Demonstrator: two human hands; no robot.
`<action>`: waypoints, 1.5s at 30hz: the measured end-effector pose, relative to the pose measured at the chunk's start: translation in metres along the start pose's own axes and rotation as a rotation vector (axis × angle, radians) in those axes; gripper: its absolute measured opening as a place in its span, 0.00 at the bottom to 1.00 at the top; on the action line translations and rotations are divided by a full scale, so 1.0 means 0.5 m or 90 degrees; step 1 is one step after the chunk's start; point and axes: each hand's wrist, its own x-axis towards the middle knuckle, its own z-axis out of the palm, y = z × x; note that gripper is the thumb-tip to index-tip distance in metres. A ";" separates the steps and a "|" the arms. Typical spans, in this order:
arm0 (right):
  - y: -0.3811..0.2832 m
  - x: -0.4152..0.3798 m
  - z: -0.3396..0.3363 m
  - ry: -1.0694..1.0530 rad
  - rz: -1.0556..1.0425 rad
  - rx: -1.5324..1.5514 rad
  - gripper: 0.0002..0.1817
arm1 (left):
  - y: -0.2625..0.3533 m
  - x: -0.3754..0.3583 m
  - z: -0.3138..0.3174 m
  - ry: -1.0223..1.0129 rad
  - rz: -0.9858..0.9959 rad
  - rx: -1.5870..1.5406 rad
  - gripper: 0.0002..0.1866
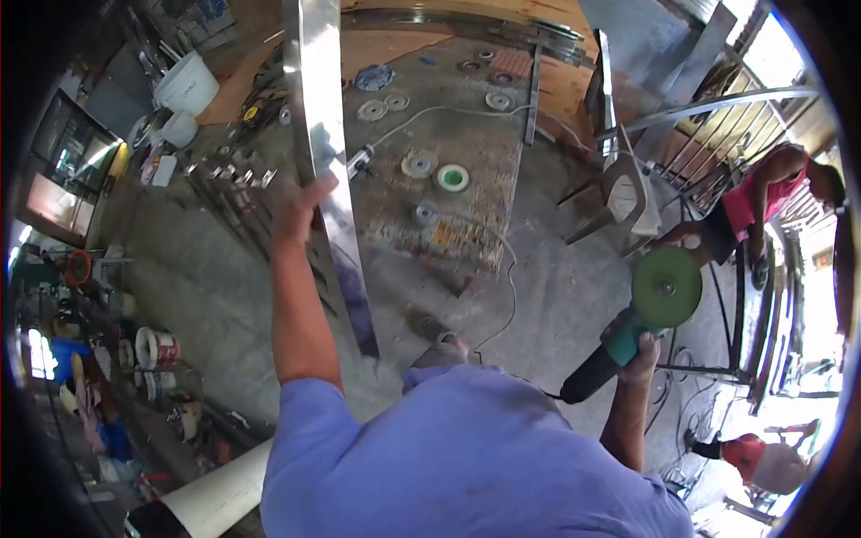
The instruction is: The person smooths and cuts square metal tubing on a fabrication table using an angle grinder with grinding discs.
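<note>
My left hand (300,211) is closed around a long, shiny metal bar (327,117), which runs from the top edge of the view down toward my body. Its lower end hangs above the floor beside the worktable. In my right hand (641,359) is a teal and black angle grinder (613,354), held out to the right. A large green disc (659,300) is fitted on the grinder and faces up toward me, well apart from the bar. Part of my right hand is hidden behind the grinder's body.
The worn worktable (475,211) ahead carries several loose discs, a green-centred disc (452,177) and a cord (421,114). A plastic chair (628,193) stands to the right. One person (753,193) bends over metal frames; another person (762,462) is lower right. White buckets (188,85) stand left.
</note>
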 end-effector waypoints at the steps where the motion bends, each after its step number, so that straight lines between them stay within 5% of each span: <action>1: 0.001 -0.011 -0.008 -0.015 0.004 0.023 0.38 | 0.038 -0.006 0.003 0.035 -0.016 0.019 0.29; 3: 0.002 -0.044 -0.014 -0.010 -0.005 0.065 0.38 | 0.154 -0.037 0.052 0.084 0.182 0.087 0.32; 5: 0.012 -0.068 -0.037 -0.038 -0.013 0.081 0.38 | 0.210 -0.077 0.074 0.189 0.177 0.249 0.31; 9: -0.003 -0.149 -0.084 -0.057 -0.020 0.050 0.37 | 0.149 -0.185 0.104 0.108 0.149 0.237 0.14; 15: -0.025 -0.265 -0.140 0.040 -0.062 0.023 0.33 | 0.015 -0.262 0.125 0.097 0.326 0.206 0.15; 23: 0.003 -0.320 -0.090 0.141 -0.005 0.039 0.36 | -0.072 -0.313 0.104 -0.042 0.177 0.168 0.11; 36: 0.097 -0.305 0.234 0.163 -0.005 -0.019 0.35 | -0.301 -0.217 -0.047 -0.270 -0.168 -0.072 0.27; 45: 0.117 -0.319 0.321 0.187 0.001 -0.073 0.34 | -0.319 -0.125 -0.056 -0.315 -0.148 -0.161 0.25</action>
